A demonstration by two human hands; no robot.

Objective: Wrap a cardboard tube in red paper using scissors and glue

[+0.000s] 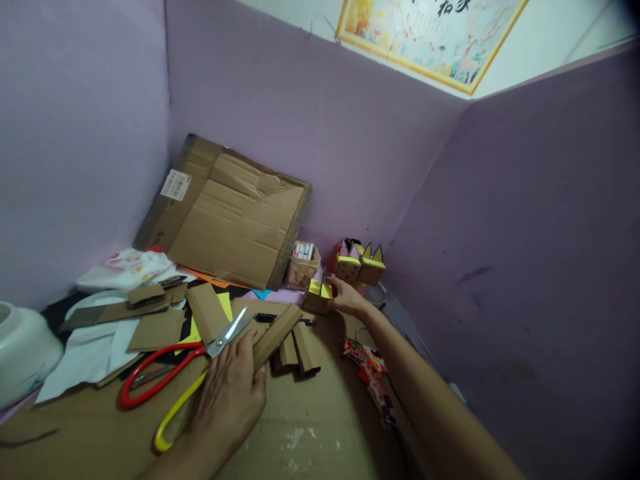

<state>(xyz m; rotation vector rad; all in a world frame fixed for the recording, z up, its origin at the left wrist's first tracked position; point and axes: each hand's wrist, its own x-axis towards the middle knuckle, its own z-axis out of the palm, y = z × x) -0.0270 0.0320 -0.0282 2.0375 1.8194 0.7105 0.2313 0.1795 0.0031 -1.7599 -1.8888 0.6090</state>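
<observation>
My left hand lies on the cardboard-covered table with its fingers wrapped round a long folded cardboard strip. Two more folded cardboard strips lie just right of it. My right hand reaches far forward and grips a small cardboard box with yellow lining. Beyond it stand small cardboard boxes with yellow pointed tops. Scissors with one red and one yellow handle lie left of my left hand.
A large flattened cardboard sheet leans on the purple wall. A small basket of white sticks stands beside it. Cardboard scraps, white paper and a plastic bag lie at left, with a white jar. A black pen and patterned cloth lie nearby.
</observation>
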